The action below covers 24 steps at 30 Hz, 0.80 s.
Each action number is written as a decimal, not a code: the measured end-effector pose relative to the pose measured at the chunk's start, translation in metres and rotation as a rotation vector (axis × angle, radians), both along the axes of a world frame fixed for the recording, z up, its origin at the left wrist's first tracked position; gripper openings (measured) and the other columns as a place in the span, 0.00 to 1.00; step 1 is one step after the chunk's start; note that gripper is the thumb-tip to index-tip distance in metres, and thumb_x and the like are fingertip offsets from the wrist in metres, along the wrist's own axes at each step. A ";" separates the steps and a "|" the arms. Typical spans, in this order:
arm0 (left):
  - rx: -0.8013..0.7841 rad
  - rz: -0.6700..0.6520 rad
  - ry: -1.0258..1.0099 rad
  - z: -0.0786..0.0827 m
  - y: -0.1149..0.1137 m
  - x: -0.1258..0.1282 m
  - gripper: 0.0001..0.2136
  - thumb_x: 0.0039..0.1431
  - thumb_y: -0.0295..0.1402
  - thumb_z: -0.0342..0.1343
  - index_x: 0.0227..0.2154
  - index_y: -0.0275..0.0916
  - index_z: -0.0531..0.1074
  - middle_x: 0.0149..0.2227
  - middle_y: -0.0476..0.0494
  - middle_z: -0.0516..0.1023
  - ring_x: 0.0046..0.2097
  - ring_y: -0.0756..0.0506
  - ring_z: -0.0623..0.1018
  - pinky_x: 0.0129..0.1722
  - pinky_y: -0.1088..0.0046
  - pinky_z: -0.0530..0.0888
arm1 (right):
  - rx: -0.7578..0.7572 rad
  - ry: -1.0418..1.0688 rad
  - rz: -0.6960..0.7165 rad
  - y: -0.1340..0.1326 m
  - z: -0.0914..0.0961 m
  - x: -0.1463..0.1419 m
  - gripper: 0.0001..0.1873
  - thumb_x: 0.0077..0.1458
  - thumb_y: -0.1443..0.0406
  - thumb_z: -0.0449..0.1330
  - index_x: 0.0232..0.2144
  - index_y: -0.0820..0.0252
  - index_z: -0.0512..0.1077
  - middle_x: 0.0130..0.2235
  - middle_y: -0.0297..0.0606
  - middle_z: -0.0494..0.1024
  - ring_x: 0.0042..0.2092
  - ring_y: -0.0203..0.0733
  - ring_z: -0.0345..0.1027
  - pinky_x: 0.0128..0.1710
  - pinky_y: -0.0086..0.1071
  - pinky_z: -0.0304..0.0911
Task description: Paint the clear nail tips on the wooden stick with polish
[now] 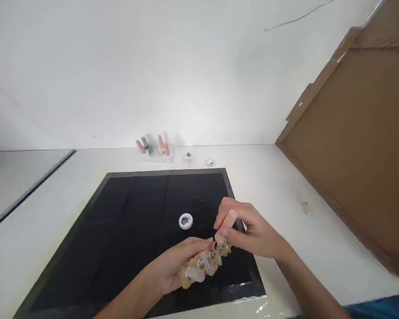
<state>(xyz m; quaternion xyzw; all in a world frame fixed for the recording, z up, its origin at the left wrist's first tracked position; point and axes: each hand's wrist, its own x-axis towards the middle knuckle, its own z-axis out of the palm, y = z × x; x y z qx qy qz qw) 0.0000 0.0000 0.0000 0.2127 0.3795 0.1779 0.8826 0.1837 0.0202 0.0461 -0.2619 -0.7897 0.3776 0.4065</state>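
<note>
One hand (174,262) holds one strip (185,279); another (251,227), one cap (231,219).

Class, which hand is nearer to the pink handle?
Right: the right hand grips the pink handle; the left hand lies to its lower left, holding the beige strip.

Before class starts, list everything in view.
Wall: 1, white, behind
Table: 1, white, below
Mat: 1, black, on table
Cardboard: 1, brown, right
Bottles: about 4, pink or grey-capped, back
Pot: 1, clear, dark-topped, beside bottles
Dishes: 2, white, mat and back
Scrap: 1, clear, near cardboard
Fabric: 1, blue, lower right
Line: 1, grey, on wall
Strip: 1, yellowish, above mat
Nail tips: several, whitish, on strip
Cylinder: 1, pink, above strip
Left fingers: 1 hand, on strip
Right fingers: 1 hand, on cylinder
</note>
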 end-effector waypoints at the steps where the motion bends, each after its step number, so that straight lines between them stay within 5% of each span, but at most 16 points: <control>1: -0.001 0.000 0.001 0.000 0.000 0.000 0.17 0.46 0.41 0.63 0.29 0.28 0.75 0.22 0.46 0.70 0.22 0.54 0.68 0.16 0.84 0.58 | 0.001 0.023 0.005 0.000 0.000 0.001 0.11 0.57 0.73 0.55 0.23 0.59 0.67 0.29 0.34 0.73 0.32 0.34 0.65 0.33 0.31 0.60; 8: 0.013 -0.004 -0.044 -0.004 0.000 0.000 0.14 0.48 0.40 0.61 0.27 0.31 0.72 0.23 0.47 0.70 0.22 0.55 0.67 0.15 0.84 0.55 | 0.029 0.095 0.215 0.001 -0.001 0.002 0.11 0.58 0.69 0.56 0.23 0.58 0.66 0.27 0.32 0.76 0.28 0.34 0.64 0.34 0.34 0.61; 13: 0.018 -0.033 -0.048 -0.002 -0.001 0.000 0.15 0.52 0.38 0.58 0.33 0.27 0.74 0.23 0.45 0.71 0.22 0.55 0.67 0.16 0.84 0.57 | 0.018 0.089 0.057 0.003 -0.003 0.003 0.11 0.58 0.70 0.55 0.24 0.58 0.67 0.29 0.34 0.74 0.32 0.36 0.64 0.32 0.33 0.61; 18: -0.001 -0.033 -0.058 -0.005 -0.001 -0.001 0.15 0.48 0.41 0.60 0.28 0.30 0.73 0.22 0.44 0.72 0.22 0.54 0.69 0.16 0.84 0.58 | 0.043 0.142 0.223 0.003 -0.003 0.002 0.12 0.59 0.66 0.54 0.24 0.58 0.65 0.27 0.32 0.75 0.28 0.34 0.65 0.35 0.36 0.61; 24: 0.013 -0.060 -0.083 -0.007 0.000 -0.002 0.16 0.52 0.39 0.57 0.32 0.27 0.75 0.22 0.43 0.72 0.21 0.55 0.67 0.16 0.84 0.57 | 0.043 0.127 0.100 0.003 -0.005 0.003 0.11 0.60 0.66 0.54 0.25 0.57 0.67 0.29 0.34 0.75 0.31 0.35 0.63 0.34 0.35 0.60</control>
